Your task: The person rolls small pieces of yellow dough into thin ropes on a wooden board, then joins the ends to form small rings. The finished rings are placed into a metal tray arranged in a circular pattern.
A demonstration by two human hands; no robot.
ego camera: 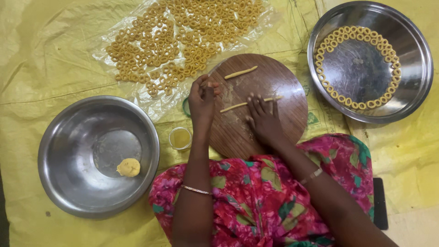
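steel bowl [64, 183] with dough lump [128, 167]

A yellow plastic sheet [55, 55] covers the floor. At its centre lies a round wooden board [274, 87]. Left of the board sits a steel bowl [68, 183], with a small jar of oil [180, 138] between them. Above and left of the board spreads a clear film [114, 34] strewn with dough rings [183, 32]. Right of the board rests a steel plate [411, 41].

head cam, straight down, close over board [270, 87]
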